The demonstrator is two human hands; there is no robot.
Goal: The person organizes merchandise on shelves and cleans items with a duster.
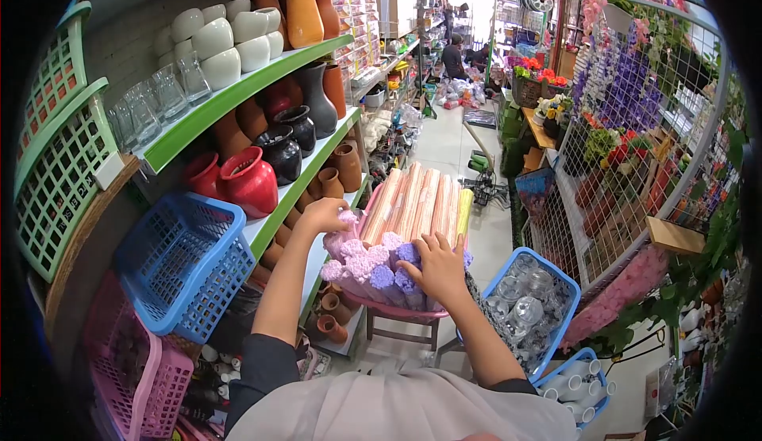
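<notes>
A pink basket (373, 308) on a dark stool holds wrapped bundles of artificial flowers. Light pink flower heads (355, 261) fill its near left part, and purple flower heads (383, 276) sit beside them. Behind lie several long striped peach-and-white rolls (411, 207), with a yellow one (464, 212) at the right end. At the basket's left rim, my left hand (324, 216) has its fingers curled round pink flowers; the fingertips are partly hidden. My right hand (439, 266) rests with fingers spread over the purple flowers and the near ends of the rolls.
Green-edged shelves (254, 80) on the left carry white bowls, glasses and vases. A blue basket (186, 262) stands before them. To the right are a blue crate (567, 298) of clear glassware and a wire rack (635, 123) with flowers. People sit farther down the aisle (436, 141).
</notes>
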